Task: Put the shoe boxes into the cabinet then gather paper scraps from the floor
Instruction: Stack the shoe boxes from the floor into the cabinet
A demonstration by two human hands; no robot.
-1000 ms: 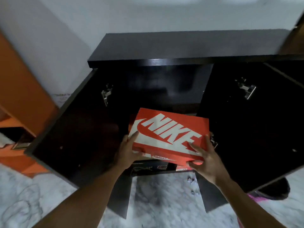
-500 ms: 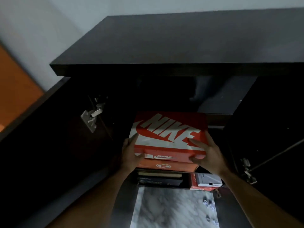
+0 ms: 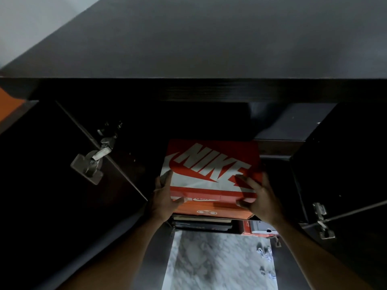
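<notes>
An orange Nike shoe box (image 3: 211, 164) sits partly inside the open black cabinet (image 3: 188, 88), its front end sticking out toward me. My left hand (image 3: 163, 197) grips its near left corner, thumb across the front face. My right hand (image 3: 259, 197) grips the near right corner, fingers on the lid. Below the box, dark flat boxes (image 3: 202, 223) and a red-and-white shoe box (image 3: 258, 229) lie in the cabinet's lower part. Small paper scraps (image 3: 264, 251) lie on the marble floor (image 3: 217, 266).
The cabinet's left door (image 3: 52, 185) and right door (image 3: 345, 174) stand open on either side of my arms, with metal hinges (image 3: 94, 162) showing. An orange piece of furniture (image 3: 10, 103) shows at the far left. The wall is white.
My view has come closer to the cabinet and dropped lower. The Nike box has gone a little deeper inside, with both hands still on its near corners.
</notes>
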